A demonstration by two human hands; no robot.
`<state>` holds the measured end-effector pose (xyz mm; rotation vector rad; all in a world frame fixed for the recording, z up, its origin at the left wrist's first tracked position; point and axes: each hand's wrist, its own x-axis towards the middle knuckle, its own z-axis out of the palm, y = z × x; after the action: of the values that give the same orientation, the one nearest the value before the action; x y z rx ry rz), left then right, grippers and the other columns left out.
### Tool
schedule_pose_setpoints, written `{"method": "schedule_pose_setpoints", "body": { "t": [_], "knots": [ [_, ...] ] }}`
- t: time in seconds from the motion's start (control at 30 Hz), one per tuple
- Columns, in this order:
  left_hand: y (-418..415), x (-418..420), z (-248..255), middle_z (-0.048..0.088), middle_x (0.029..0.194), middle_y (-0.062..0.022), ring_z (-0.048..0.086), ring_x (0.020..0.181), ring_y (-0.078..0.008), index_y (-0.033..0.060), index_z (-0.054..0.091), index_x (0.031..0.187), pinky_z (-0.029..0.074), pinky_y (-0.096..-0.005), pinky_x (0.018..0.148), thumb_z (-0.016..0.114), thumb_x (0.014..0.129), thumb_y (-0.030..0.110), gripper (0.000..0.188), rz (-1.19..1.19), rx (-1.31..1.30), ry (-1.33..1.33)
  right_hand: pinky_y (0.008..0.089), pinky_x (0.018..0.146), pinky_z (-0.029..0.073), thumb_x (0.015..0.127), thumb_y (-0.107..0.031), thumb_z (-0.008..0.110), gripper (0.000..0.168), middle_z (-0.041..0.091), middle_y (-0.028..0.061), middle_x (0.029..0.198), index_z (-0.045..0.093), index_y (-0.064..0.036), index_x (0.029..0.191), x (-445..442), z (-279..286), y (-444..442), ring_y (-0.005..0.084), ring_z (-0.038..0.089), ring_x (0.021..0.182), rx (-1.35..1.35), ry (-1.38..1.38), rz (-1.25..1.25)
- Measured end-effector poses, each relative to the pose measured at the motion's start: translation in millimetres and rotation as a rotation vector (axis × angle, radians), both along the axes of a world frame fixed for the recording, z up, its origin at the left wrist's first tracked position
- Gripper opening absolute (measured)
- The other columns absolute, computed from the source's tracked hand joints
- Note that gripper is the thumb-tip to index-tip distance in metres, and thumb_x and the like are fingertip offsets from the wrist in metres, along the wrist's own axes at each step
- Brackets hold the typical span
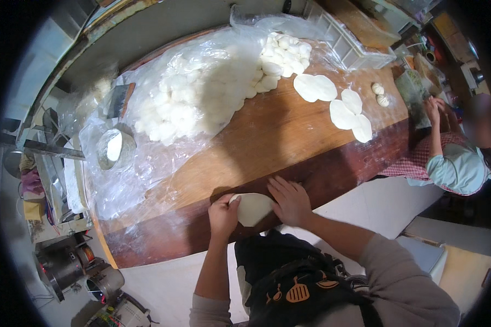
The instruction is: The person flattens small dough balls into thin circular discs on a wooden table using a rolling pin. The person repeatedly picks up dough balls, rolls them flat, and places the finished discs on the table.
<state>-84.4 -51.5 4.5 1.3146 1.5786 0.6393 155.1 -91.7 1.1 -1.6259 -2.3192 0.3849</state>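
My left hand (pixel 223 214) pinches the left edge of a thin, round dough wrapper (pixel 254 209) between thumb and fingers. The wrapper lies over the dark red front strip of the wooden work table (pixel 245 151). At its right edge, my right hand (pixel 291 200) rests palm down with fingers stretched out; what lies under the palm is hidden. Farther back on the right lie several rolled dough wrappers (pixel 315 88), some overlapping. Many small dough pieces (pixel 286 53) are heaped at the back, most of them under a clear plastic sheet (pixel 212 61).
A metal bowl of flour (pixel 115 149) and a dough scraper (pixel 120 100) sit at the left. Two pleated buns (pixel 379 95) lie at the right end. Beyond them a co-worker (pixel 454 159) holds both hands together beside a filling container (pixel 411 88). A white crate (pixel 352 53) stands behind.
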Motion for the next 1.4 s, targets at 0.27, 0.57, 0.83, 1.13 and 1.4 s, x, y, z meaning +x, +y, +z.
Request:
{"method": "schedule_pose_setpoints", "body": {
  "t": [0.27,0.57,0.83,1.13,1.4],
  "knots": [
    [-7,-3,27,0.071,0.081,-0.022,0.073,0.076,-0.031,0.0026,0.078,0.089,0.057,-0.0392,0.073,0.078,0.082,0.022,0.021,-0.239,-0.126,0.297,0.0512,0.109,0.042,0.091,-0.029,0.066,0.045,0.059,0.0162,0.143,0.067,-0.003,0.128,-57,1,73,0.033,0.052,0.137,0.148,0.065,-0.036],
    [-43,-4,15,0.073,0.105,-0.0093,0.07,0.095,-0.021,-0.0016,0.07,0.113,0.057,-0.0368,0.085,0.073,0.088,0.003,0.025,0.214,-0.299,-0.371,0.0485,0.112,0.039,0.092,-0.031,0.07,0.031,0.066,0.0079,0.137,0.074,-0.01,0.116,16,-11,-52,0.0238,0.055,0.132,0.137,0.197,0.054],
    [57,177,40,0.067,0.126,-0.0108,0.065,0.115,-0.0226,-0.0006,0.053,0.14,0.056,-0.0387,0.097,0.07,0.091,-0.004,0.053,-0.139,-0.277,-0.713,0.0516,0.12,0.033,0.091,-0.03,0.07,0.033,0.067,0.0063,0.134,0.074,-0.007,0.115,142,-27,-32,0.0251,0.055,0.13,0.191,0.03,-0.361],
    [234,251,-2,0.058,0.124,-0.0242,0.054,0.122,-0.0447,-0.0022,0.047,0.14,0.045,-0.0529,0.107,0.082,0.084,0.031,0.073,-0.133,0.668,0.638,0.0498,0.122,0.027,0.096,-0.031,0.063,0.035,0.064,0.0069,0.137,0.072,-0.008,0.12,172,-16,-16,0.0255,0.053,0.132,0.193,0.02,-0.624],
    [281,210,10,0.059,0.121,-0.0289,0.056,0.116,-0.0478,-0.0035,0.052,0.129,0.046,-0.0549,0.101,0.072,0.086,0.018,0.052,-0.201,0.668,0.557,0.0507,0.121,0.028,0.097,-0.031,0.063,0.034,0.064,0.0071,0.138,0.072,-0.008,0.12,171,-14,-15,0.025,0.053,0.133,0.19,0.051,-0.587]
  ]
}}
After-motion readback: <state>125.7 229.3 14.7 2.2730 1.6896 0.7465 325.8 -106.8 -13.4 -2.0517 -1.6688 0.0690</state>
